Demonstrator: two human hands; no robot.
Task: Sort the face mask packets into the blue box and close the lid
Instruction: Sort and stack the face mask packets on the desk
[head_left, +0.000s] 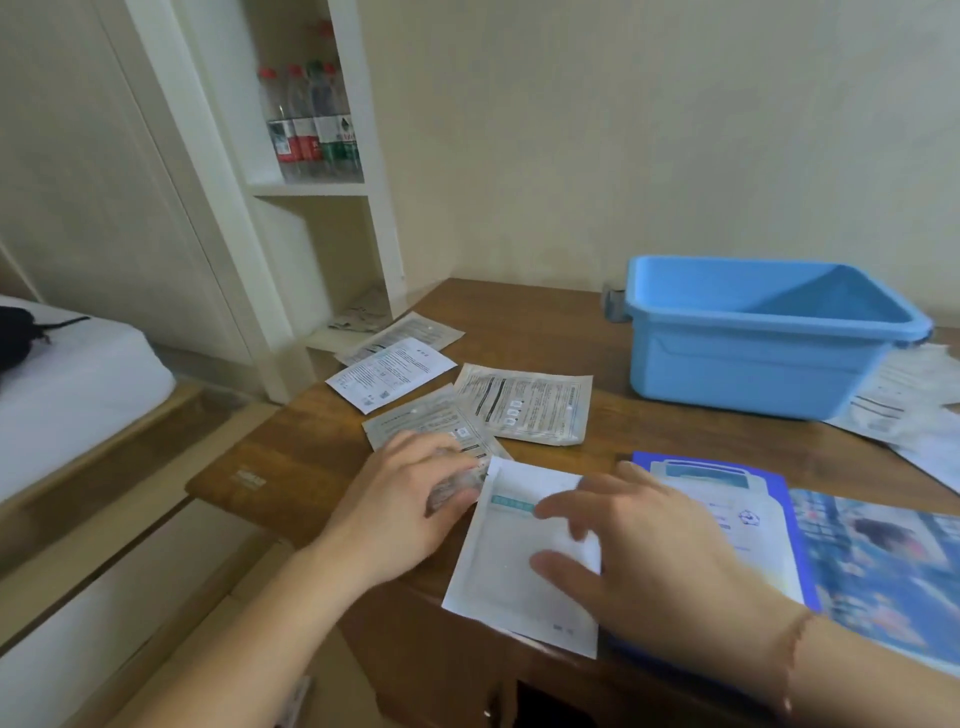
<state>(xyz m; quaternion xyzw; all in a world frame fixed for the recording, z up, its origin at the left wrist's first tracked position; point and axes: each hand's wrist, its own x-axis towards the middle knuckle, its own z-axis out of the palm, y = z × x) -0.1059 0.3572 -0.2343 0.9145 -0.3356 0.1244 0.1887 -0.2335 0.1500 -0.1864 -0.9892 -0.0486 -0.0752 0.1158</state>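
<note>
You see the blue box (753, 358) open at the table's back, and white printed mask packets (524, 402) lying flat, scattered nearby.

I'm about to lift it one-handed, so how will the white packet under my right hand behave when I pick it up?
The white packet looks thin and flat, so probably light and floppy. Its smooth face may slide on the wooden table. It overhangs the edge, offering a pinch point.
</note>
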